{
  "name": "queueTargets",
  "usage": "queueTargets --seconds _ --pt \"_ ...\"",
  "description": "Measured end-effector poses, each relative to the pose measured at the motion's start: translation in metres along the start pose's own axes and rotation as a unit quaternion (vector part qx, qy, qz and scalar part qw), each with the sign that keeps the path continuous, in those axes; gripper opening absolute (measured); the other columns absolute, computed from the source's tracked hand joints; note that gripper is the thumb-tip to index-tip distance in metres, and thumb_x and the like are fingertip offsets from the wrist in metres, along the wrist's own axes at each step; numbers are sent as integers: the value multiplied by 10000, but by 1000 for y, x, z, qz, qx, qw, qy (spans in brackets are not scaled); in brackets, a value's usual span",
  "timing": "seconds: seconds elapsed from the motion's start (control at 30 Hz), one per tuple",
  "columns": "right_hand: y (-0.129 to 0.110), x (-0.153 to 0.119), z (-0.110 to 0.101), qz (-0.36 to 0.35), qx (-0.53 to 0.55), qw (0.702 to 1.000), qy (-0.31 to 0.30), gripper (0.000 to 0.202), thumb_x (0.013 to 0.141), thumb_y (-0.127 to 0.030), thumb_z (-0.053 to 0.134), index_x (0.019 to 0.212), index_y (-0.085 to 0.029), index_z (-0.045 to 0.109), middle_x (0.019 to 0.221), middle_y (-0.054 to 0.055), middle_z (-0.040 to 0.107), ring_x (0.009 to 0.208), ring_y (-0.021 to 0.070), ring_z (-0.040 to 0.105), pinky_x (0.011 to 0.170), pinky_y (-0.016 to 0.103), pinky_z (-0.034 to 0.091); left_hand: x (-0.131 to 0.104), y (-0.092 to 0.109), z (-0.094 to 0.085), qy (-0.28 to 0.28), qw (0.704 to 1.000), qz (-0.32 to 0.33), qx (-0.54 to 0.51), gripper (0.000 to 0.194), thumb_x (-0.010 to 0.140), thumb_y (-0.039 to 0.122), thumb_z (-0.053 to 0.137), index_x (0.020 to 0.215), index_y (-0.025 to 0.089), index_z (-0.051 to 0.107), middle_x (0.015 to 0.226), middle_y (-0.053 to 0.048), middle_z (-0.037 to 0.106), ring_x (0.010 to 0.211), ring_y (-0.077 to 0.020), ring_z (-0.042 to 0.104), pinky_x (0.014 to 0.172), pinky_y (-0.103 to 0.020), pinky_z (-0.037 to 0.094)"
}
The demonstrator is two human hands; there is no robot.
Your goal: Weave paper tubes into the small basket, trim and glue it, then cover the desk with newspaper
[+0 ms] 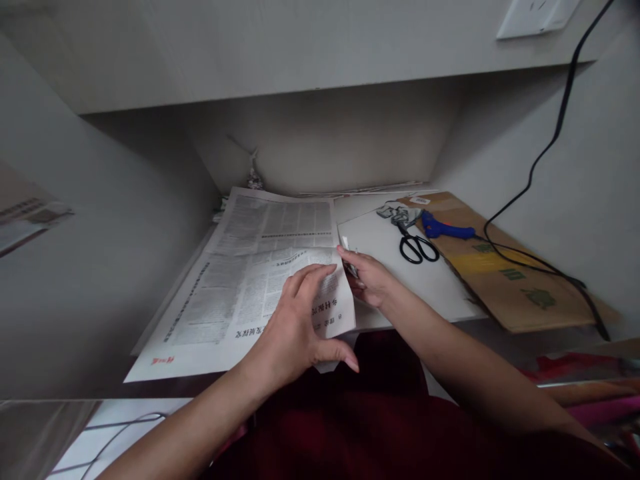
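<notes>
A printed newspaper sheet [280, 220] lies on the white desk, its near right part lifted and bent upward. My right hand [367, 275] pinches the sheet's right edge, thumb on top and the other fingers partly hidden behind the paper. Over the raised corner is my left hand [300, 320], fingers curved and thumb held well apart, the palm close to the print. Whether its fingertips press on the paper I cannot tell. To the right of my hands rest black-handled scissors [419, 248], and beside them a blue glue gun [447, 227].
A flat brown cardboard piece [500, 280] lies under the glue gun. A black cord [537, 157] hangs down on the right, below a wall socket [537, 17]. Crumpled paper [255, 177] stands at the back left. Cabinet panels enclose the desk above and on both sides.
</notes>
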State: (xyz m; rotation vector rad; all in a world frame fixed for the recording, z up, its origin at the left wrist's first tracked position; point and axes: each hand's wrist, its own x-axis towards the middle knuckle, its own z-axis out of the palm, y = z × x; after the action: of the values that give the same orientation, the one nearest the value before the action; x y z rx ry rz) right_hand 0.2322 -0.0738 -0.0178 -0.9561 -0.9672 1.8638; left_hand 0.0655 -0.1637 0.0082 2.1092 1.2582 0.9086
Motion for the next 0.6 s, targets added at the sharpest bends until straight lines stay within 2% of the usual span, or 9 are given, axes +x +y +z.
queueTargets --seconds 0.6 --pt "2 0 4 3 37 999 3 408 748 -483 717 597 -194 472 373 -95 398 291 31 231 313 173 195 1 -6 -6 -2 999 -12 -34 1097 432 512 904 1382 335 384 1470 -115 346 1332 -376 358 1069 -583 370"
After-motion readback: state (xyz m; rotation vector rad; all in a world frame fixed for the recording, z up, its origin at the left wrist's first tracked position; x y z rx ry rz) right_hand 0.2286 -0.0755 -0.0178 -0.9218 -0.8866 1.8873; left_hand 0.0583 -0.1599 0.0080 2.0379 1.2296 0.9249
